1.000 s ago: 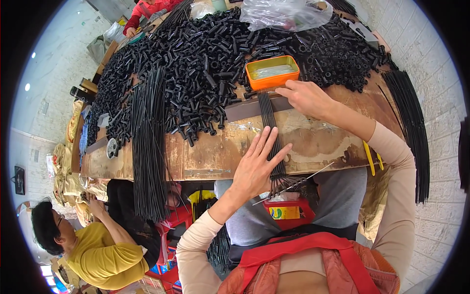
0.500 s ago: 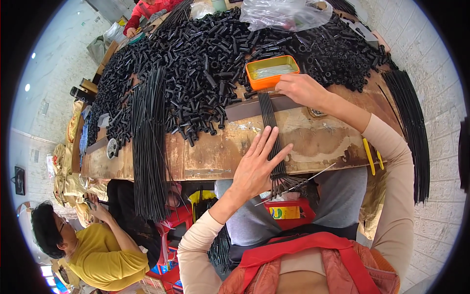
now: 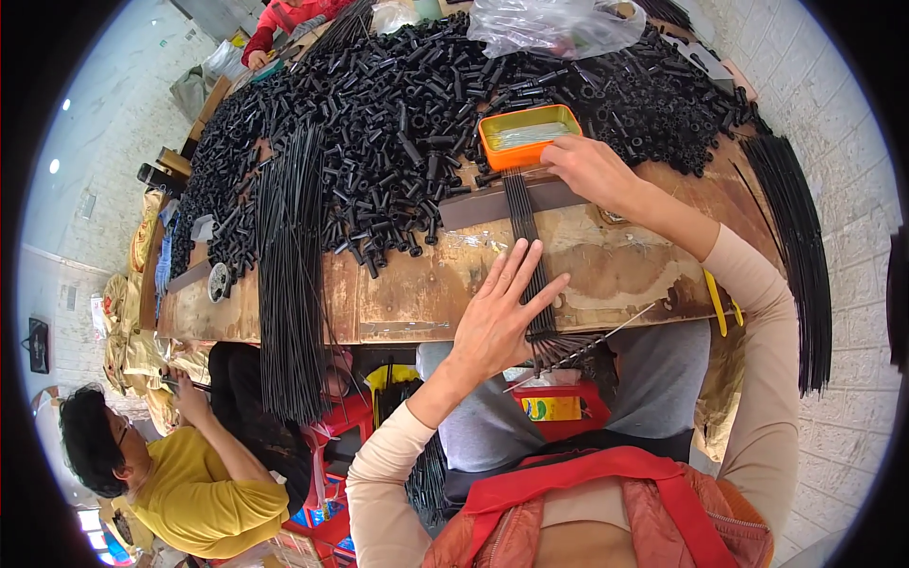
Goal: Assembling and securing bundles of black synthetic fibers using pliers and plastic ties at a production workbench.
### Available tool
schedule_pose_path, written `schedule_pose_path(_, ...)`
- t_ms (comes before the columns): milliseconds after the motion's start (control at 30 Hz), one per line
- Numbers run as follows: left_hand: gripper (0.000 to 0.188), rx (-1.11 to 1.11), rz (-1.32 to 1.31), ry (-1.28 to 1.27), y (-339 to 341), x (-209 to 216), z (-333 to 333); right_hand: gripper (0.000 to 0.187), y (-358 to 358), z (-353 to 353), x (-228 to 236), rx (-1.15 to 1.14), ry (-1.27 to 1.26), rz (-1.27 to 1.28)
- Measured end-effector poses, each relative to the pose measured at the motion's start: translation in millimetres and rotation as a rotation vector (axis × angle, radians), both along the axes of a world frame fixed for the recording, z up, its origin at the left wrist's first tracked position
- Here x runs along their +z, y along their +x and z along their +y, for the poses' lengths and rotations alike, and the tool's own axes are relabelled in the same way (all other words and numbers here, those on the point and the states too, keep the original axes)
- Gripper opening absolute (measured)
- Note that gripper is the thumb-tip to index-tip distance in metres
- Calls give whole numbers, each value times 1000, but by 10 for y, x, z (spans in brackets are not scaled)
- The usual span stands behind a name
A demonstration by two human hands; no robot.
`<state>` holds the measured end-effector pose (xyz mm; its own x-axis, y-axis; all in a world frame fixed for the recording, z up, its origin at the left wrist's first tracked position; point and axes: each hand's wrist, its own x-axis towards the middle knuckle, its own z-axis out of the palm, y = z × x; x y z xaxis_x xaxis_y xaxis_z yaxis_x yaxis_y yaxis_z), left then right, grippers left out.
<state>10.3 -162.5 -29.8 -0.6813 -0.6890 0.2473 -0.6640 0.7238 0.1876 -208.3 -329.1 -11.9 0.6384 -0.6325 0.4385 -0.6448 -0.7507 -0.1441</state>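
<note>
Right hand [image 3: 595, 173], seemingly nearer orange tray [image 3: 511, 160]

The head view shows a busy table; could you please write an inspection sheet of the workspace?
Surface: wooden table, stained and worn.
Job's things: flat row of black strands crossing a dark strip; orange container of thin pale pieces.
Clutter: heaped black parts, clear plastic bag.
Hands: left hand spread on the black strands; right hand at the container's corner, grip unclear.
Cables: nothing clearly identifiable.
Surroundings: person in yellow at left, red-sleeved person beyond, white wall at right.
</note>
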Motion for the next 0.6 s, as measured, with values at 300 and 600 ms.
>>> schedule_pose_path(300,74,-11,39,31,3,38,7,10,221,-362,117,196,159,-175)
schedule_pose_path(600,79,-55,3,-1,-15,20,120,15,135,-1005,179,-22,342,225)
